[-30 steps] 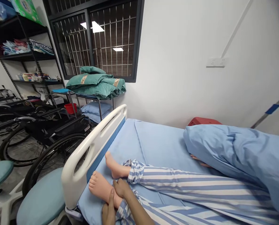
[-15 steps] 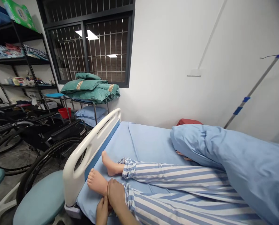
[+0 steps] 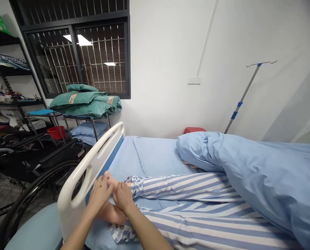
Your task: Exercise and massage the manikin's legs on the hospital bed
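A figure in blue-and-white striped trousers (image 3: 186, 201) lies on a hospital bed with a blue sheet (image 3: 147, 156). Its two bare feet point toward the white footboard (image 3: 87, 173). My left hand (image 3: 100, 195) covers the toes of the far foot, fingers wrapped over them. My right hand (image 3: 123, 197) grips the same foot at the ankle, just ahead of the bunched trouser cuff (image 3: 134, 184). The near foot (image 3: 115, 214) lies below my hands on the sheet. A blue quilt (image 3: 248, 166) covers the figure's upper half.
A folded wheelchair (image 3: 37, 163) stands left of the footboard. Green folded bedding (image 3: 86, 100) lies on a metal rack under the barred window. Black shelving (image 3: 6, 80) lines the left wall. A drip pole (image 3: 244, 93) leans by the far wall. A blue seat (image 3: 32, 232) sits at bottom left.
Both my hands left the near foot and moved up to the far foot, left hand over the toes, right at the ankle. My view swung to the right.
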A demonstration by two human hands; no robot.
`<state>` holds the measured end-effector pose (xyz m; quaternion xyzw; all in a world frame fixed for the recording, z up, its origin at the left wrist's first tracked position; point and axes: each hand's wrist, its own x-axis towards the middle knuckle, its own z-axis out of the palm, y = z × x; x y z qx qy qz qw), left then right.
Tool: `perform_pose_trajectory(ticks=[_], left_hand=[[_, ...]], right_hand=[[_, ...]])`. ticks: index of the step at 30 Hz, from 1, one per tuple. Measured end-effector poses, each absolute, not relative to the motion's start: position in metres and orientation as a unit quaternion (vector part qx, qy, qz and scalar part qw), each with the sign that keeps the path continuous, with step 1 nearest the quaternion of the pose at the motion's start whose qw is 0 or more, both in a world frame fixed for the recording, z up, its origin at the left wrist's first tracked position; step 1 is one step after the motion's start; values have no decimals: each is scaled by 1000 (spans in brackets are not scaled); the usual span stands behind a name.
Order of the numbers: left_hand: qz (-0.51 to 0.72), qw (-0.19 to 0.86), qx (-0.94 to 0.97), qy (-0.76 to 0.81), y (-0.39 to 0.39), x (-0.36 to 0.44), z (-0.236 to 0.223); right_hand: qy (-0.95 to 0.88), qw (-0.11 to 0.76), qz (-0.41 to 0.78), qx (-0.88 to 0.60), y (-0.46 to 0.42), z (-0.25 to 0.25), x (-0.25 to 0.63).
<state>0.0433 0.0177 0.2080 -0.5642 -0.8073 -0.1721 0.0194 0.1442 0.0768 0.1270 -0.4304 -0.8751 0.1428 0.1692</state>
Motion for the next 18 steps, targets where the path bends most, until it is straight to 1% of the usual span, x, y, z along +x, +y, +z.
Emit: perform_pose_trajectory(ticks=[2, 4, 8, 13, 18], left_hand=[[-68, 32, -568, -820, 45, 33, 209], [1, 14, -568, -823, 69, 24, 203], [44, -12, -570, -821, 101, 5, 192], [97, -24, -568, -817, 135, 0, 184], [146, -42, -535, -831, 156, 13, 175]], right_hand=[[-877, 138, 133, -441, 88, 120, 136], [-877, 113, 126, -449, 98, 111, 129], [-873, 81, 133, -462, 117, 97, 118], [-863, 9, 162, -478, 139, 86, 109], [-862, 20, 156, -482, 143, 75, 108]])
